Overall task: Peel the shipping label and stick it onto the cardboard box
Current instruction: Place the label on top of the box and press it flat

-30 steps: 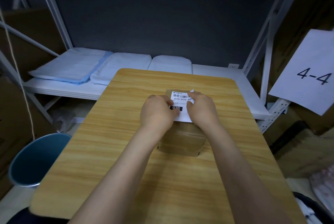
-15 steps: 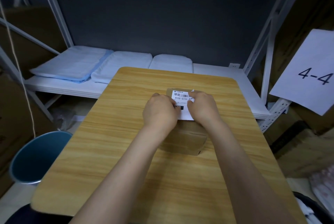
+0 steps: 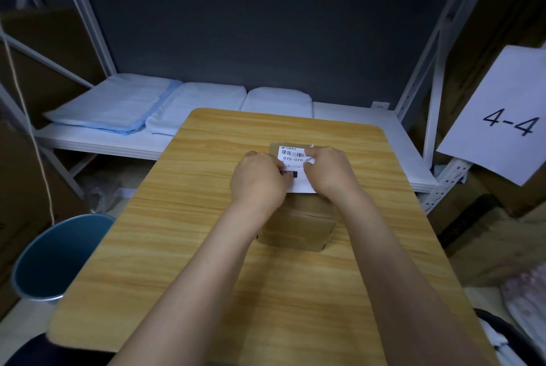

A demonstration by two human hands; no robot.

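Note:
A small brown cardboard box [image 3: 298, 228] stands in the middle of the wooden table [image 3: 183, 247]. A white shipping label [image 3: 294, 155] with a barcode and "070-070" print is held over the box's top. My left hand [image 3: 257, 180] pinches the label's left edge over the black patch. My right hand [image 3: 331, 170] pinches its right edge, where a white corner sticks up. My hands hide the label's lower part and much of the box top, so I cannot tell whether the label touches the box.
A blue bin [image 3: 56, 256] stands on the floor left of the table. Behind the table a white shelf [image 3: 354, 117] carries folded pale cloths [image 3: 118, 102]. A sheet marked "4-4" [image 3: 502, 117] hangs at the right, with cardboard boxes below it.
Both hands stay on the label over the box. My left hand has shifted slightly, first covering the black patch, then uncovering part of it again.

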